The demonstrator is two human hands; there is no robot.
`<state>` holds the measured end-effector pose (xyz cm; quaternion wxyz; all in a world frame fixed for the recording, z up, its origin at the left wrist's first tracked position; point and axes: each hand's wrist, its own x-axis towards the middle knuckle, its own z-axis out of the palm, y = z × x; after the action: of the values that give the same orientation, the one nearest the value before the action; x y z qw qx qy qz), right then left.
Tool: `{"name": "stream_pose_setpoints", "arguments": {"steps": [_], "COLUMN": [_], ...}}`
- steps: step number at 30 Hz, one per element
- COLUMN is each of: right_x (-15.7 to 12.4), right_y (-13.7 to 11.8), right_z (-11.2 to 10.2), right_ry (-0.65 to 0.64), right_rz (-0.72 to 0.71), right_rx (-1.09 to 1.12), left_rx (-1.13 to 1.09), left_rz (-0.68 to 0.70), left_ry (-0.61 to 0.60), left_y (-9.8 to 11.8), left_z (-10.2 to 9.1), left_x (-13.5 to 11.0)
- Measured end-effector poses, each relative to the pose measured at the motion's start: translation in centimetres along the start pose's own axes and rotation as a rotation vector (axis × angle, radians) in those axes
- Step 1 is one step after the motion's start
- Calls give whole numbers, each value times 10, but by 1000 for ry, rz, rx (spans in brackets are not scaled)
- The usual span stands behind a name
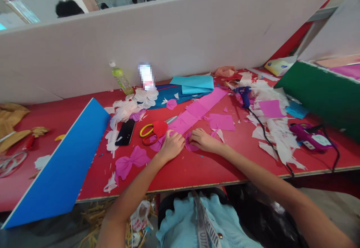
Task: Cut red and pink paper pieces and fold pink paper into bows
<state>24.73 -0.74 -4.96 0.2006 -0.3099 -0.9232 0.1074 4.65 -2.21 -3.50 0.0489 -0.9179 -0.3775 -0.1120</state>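
My left hand (172, 145) and my right hand (203, 140) meet over a small gathered piece of pink crepe paper (189, 143) on the red table (197, 169). Both hands pinch the paper with curled fingers. Just beyond them a long pink paper strip (197, 110) runs away to the upper right. Scissors with yellow and red handles (153, 131) lie just left of my left hand. A finished pink paper bow (131, 162) rests nearer the table's front edge on the left.
A black phone (125, 132), white paper flowers (132, 107), a green bottle (121, 78) and blue paper sheets (194, 84) lie beyond. A blue glue gun (244, 94) with a black cord, a purple device (309, 137), paper scraps, a blue board (62, 165) and a green board (323, 94) flank the space.
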Motion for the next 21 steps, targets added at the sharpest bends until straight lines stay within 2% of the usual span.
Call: {"name": "stream_pose_setpoints", "arguments": {"steps": [12,17,21], "right_x": [5,6,1], "right_y": [-2,1,2], "right_z": [2,10,8], "right_ry": [-10,10,22], "right_rz": [-32,2,28], "right_rx": [-83,-85,-50], "left_rx": [25,29,21], "left_rz": [3,5,3], "left_ry": [21,9,9], "left_y": [0,0,0], "left_z": [2,0,0], "left_x": [0,0,-1]}}
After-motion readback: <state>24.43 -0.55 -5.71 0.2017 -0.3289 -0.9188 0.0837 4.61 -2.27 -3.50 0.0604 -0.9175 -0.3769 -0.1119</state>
